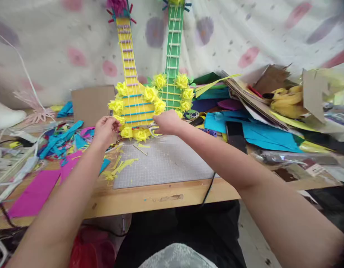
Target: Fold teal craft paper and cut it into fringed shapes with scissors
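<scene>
Head-worn view, forward and down, close

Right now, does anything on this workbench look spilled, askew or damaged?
Yellow paper scraps lie strewn across the edge of the cutting mat and the table; the cardboard pile at right lies slumped and fanned. Nothing looks damaged.

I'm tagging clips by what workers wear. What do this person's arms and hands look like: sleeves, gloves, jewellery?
No sleeve shows on the left forearm or the right forearm; both are bare to the picture's edge. The left hand and right hand wear no gloves. No watch, bracelet or marking shows; the fingers are too small to check for rings.
</scene>
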Available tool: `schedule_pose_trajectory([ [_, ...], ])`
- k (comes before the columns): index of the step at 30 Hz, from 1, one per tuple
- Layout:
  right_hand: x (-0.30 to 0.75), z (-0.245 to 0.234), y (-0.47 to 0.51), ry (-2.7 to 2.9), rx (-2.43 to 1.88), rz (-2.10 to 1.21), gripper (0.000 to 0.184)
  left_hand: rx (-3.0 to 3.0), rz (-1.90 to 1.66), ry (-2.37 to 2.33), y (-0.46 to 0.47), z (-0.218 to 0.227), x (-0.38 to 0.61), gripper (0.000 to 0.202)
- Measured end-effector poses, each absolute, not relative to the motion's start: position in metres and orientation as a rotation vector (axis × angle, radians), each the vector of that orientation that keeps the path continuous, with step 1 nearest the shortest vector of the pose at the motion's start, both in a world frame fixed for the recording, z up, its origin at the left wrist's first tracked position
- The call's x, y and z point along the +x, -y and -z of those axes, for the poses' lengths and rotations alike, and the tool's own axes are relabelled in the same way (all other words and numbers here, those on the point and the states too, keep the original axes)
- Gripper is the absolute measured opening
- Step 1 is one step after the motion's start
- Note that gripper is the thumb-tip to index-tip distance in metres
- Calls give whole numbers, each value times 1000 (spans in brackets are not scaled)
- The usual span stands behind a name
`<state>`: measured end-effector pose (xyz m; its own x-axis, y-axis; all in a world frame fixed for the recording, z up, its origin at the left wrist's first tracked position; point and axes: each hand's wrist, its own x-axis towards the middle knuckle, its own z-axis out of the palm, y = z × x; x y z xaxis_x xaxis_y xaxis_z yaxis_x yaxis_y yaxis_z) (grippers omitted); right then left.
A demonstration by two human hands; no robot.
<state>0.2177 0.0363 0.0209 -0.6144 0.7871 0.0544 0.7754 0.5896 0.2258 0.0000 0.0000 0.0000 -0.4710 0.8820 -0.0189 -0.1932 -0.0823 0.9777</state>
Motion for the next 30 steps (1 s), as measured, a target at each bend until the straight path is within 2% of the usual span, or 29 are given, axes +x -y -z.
schedule_pose_trajectory([
  [9,235,-20,-29,-2766,1537,-286,36,846,-1680,-1388,11,-6,-19,18],
  [14,251,-4,-21,-2755,1797,-208,37,1004,-1422,-1509,29,-8,-58,13],
  [18,258,15,-14,-2732,1958,-111,39,1068,-1347,-1581,42,-12,-96,12],
  [24,259,27,-7,-2743,1983,-70,39,1164,-574,-1736,52,-24,-109,31],
  [28,262,28,-6,-2745,1998,-76,40,1340,-617,-1740,48,-25,-89,48],
  [30,264,29,-5,-2747,2007,-70,40,1420,-651,-1796,44,-23,-79,43],
])
